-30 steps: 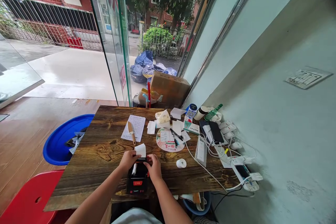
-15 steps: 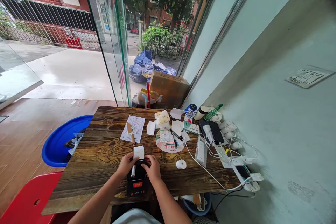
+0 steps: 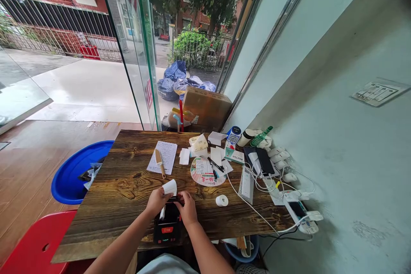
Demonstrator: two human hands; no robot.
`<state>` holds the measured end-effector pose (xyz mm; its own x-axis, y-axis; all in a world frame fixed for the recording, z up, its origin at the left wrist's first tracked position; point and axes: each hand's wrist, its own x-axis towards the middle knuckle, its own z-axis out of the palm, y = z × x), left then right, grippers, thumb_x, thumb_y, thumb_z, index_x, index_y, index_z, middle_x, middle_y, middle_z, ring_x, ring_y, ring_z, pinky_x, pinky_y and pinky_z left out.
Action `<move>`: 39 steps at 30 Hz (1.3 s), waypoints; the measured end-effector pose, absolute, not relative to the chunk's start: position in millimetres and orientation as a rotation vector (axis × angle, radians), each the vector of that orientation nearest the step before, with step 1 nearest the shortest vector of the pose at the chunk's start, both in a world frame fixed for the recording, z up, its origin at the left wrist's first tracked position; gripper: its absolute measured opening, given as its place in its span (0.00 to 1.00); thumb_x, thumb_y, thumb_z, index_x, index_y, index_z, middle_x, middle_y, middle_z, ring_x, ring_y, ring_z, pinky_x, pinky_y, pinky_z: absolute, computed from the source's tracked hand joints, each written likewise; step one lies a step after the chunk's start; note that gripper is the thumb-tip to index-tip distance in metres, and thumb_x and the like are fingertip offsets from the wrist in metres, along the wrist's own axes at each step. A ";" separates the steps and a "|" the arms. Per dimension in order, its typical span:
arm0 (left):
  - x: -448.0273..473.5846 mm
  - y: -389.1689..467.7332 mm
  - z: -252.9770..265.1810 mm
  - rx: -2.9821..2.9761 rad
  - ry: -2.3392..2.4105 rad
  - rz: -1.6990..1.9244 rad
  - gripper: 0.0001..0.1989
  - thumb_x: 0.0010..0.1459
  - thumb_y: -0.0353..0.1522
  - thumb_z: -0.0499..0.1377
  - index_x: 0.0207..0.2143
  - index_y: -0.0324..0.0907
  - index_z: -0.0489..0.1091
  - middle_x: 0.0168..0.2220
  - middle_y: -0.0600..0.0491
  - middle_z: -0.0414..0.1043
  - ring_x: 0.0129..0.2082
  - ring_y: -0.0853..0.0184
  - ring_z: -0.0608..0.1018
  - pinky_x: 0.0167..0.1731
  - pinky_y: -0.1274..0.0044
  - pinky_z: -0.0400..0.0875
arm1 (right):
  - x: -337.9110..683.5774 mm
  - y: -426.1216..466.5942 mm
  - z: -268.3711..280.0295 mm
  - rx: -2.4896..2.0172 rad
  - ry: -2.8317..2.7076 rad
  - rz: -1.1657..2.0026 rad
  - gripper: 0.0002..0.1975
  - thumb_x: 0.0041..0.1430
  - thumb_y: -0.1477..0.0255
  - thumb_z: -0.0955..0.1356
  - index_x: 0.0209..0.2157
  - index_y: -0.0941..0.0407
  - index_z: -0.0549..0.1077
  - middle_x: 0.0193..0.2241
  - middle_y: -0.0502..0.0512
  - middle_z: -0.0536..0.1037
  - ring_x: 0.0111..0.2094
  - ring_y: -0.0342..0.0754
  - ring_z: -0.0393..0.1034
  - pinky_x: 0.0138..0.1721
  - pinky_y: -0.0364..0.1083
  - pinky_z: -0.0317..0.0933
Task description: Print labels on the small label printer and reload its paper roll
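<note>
A small black receipt printer (image 3: 167,227) with a red label lies at the table's near edge. White paper (image 3: 170,187) sticks up at its far end, tilted and curling a little. My left hand (image 3: 157,201) pinches the lower part of this paper between thumb and fingers. On the other side, my right hand (image 3: 186,206) has its fingers closed on the far right edge of the printer. A white piece shows inside the printer's opening beside my left wrist; what it is I cannot make out. A white paper roll (image 3: 221,200) rests on the table to the right.
On the wooden table (image 3: 118,205) are a brush (image 3: 159,162) on a printed sheet (image 3: 170,152), a round fan (image 3: 205,180) with pens, a tissue pack (image 3: 198,142), cables and a power strip (image 3: 300,212). A blue tub (image 3: 61,184) and red chair (image 3: 35,239) flank the left.
My left hand has shifted slightly right, and its fingers now cover more of the paper's base. The paper has gone from nearly straight to tilted. The right hand has hardly moved.
</note>
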<state>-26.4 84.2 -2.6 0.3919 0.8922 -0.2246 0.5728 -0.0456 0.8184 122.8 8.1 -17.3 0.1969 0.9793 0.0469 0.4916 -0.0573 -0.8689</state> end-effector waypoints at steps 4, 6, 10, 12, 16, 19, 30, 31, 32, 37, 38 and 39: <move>-26.4 76.3 -4.4 1.795 1.352 0.483 0.18 0.53 0.40 0.53 0.36 0.37 0.76 0.36 0.44 0.77 0.40 0.56 0.77 0.40 0.73 0.69 | 121.1 8.5 -18.6 -1.674 -1.419 0.758 0.08 0.59 0.69 0.67 0.39 0.58 0.70 0.35 0.53 0.73 0.34 0.46 0.69 0.36 0.49 0.67; -27.6 71.6 -5.0 1.845 1.361 0.507 0.18 0.53 0.40 0.52 0.36 0.39 0.76 0.39 0.44 0.77 0.41 0.55 0.77 0.42 0.72 0.70 | 121.4 8.8 -17.6 -1.666 -1.444 0.756 0.08 0.59 0.70 0.67 0.39 0.58 0.70 0.35 0.53 0.73 0.34 0.46 0.69 0.36 0.49 0.67; -31.6 63.1 -3.2 1.958 1.314 0.543 0.19 0.54 0.38 0.49 0.36 0.41 0.77 0.44 0.44 0.75 0.45 0.53 0.76 0.45 0.69 0.70 | 124.6 8.7 -14.2 -1.663 -1.501 0.735 0.07 0.59 0.72 0.67 0.39 0.58 0.70 0.35 0.53 0.74 0.34 0.46 0.69 0.36 0.49 0.67; -33.5 61.3 -1.0 2.001 1.271 0.542 0.19 0.53 0.37 0.48 0.34 0.42 0.77 0.44 0.44 0.75 0.45 0.52 0.76 0.45 0.68 0.70 | 126.9 8.7 -12.8 -1.671 -1.522 0.722 0.06 0.59 0.73 0.66 0.39 0.58 0.71 0.35 0.53 0.74 0.35 0.47 0.70 0.37 0.50 0.67; -35.0 65.1 2.5 2.018 1.219 0.530 0.17 0.52 0.37 0.50 0.32 0.43 0.77 0.43 0.45 0.76 0.43 0.53 0.77 0.44 0.67 0.70 | 130.7 10.8 -12.8 -1.686 -1.568 0.708 0.05 0.60 0.74 0.66 0.38 0.59 0.71 0.36 0.53 0.74 0.37 0.47 0.70 0.38 0.51 0.68; -33.6 71.1 2.0 1.943 1.276 0.537 0.17 0.53 0.39 0.51 0.33 0.41 0.77 0.41 0.44 0.76 0.42 0.55 0.77 0.43 0.70 0.70 | 131.5 15.1 -16.2 -1.694 -1.622 0.700 0.06 0.61 0.74 0.65 0.40 0.59 0.71 0.37 0.53 0.75 0.38 0.48 0.71 0.41 0.52 0.68; -30.5 90.9 -0.6 1.431 1.635 0.596 0.32 0.47 0.51 0.49 0.30 0.28 0.73 0.23 0.41 0.73 0.27 0.54 0.76 0.24 0.72 0.66 | 127.2 22.3 -22.5 -1.752 -1.660 0.642 0.05 0.62 0.75 0.64 0.33 0.59 0.71 0.33 0.51 0.75 0.34 0.45 0.71 0.38 0.49 0.68; -30.1 95.8 1.8 1.410 1.614 0.611 0.33 0.46 0.52 0.49 0.31 0.28 0.73 0.25 0.40 0.74 0.28 0.54 0.76 0.25 0.72 0.67 | 126.7 20.4 -21.8 -1.754 -1.653 0.644 0.05 0.62 0.76 0.64 0.33 0.59 0.71 0.33 0.51 0.75 0.34 0.45 0.71 0.37 0.49 0.68; -29.7 101.1 4.3 1.401 1.580 0.621 0.33 0.45 0.52 0.50 0.32 0.29 0.73 0.26 0.41 0.74 0.29 0.55 0.76 0.27 0.72 0.68 | 126.3 18.5 -20.9 -1.756 -1.642 0.646 0.05 0.62 0.76 0.64 0.34 0.59 0.71 0.33 0.51 0.75 0.34 0.45 0.71 0.38 0.49 0.68; -34.1 120.9 16.4 1.430 1.488 0.613 0.26 0.45 0.49 0.55 0.32 0.33 0.72 0.29 0.45 0.75 0.31 0.58 0.76 0.31 0.73 0.68 | 125.4 11.7 -11.7 -1.739 -1.591 0.665 0.05 0.61 0.78 0.64 0.37 0.59 0.71 0.35 0.52 0.74 0.37 0.47 0.71 0.40 0.51 0.68; -37.1 121.5 18.5 1.450 1.523 0.599 0.23 0.47 0.46 0.55 0.32 0.34 0.72 0.28 0.45 0.75 0.31 0.58 0.76 0.30 0.74 0.68 | 125.7 11.1 -8.3 -1.729 -1.586 0.669 0.05 0.61 0.78 0.64 0.37 0.59 0.71 0.36 0.53 0.74 0.38 0.47 0.70 0.42 0.51 0.67; -40.6 120.7 20.4 1.475 1.572 0.577 0.19 0.49 0.44 0.54 0.30 0.36 0.71 0.27 0.46 0.74 0.30 0.59 0.75 0.29 0.74 0.66 | 126.0 10.7 -4.6 -1.719 -1.583 0.671 0.06 0.60 0.79 0.64 0.38 0.59 0.71 0.37 0.53 0.74 0.40 0.48 0.70 0.43 0.52 0.67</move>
